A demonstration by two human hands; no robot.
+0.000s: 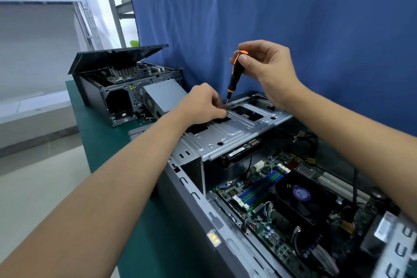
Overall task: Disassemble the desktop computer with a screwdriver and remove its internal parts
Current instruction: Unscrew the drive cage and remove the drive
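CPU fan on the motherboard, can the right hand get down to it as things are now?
Probably yes: the case is open and the fan lies uncovered, with only thin cables nearby. The right hand grips the screwdriver, though.

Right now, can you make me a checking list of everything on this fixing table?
Surface: green mat under both computers.
Job's things: computer case open, motherboard and fan exposed; screwdriver upright, tip at the metal drive cage.
Clutter: second computer, opened, grey power supply beside it.
Hands: right hand grips the screwdriver handle; left hand pinches its shaft near the tip.
Cables: black cable and coloured wires over the motherboard.
Surroundings: blue curtain behind; metal shelving at left.
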